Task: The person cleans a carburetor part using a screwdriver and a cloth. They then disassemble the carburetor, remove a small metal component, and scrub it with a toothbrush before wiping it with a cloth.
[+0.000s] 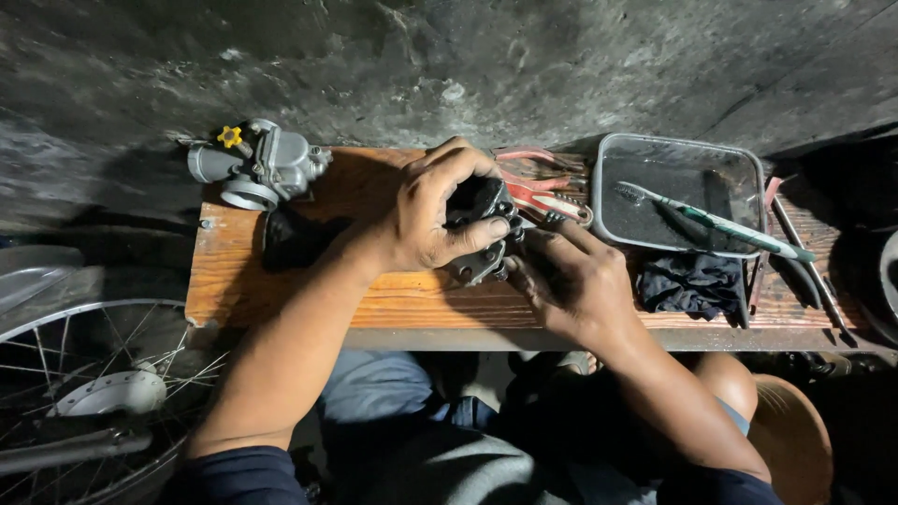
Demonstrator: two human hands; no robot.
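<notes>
The left hand (440, 210) wraps its fingers around a dark metal part (485, 234) held just above the middle of the wooden bench (281, 290), while the right hand (575, 281) pinches at the part's lower edge. Whatever small piece the right fingers work is hidden. It could slip and fall off the bench edge toward the spoked wheel (103, 374), since the carburetor (267, 166), pliers (543, 192) and tray (678, 192) crowd the top.

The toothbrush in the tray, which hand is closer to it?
Right. The right hand is just left of the tray holding the toothbrush; the left hand is farther left.
</notes>
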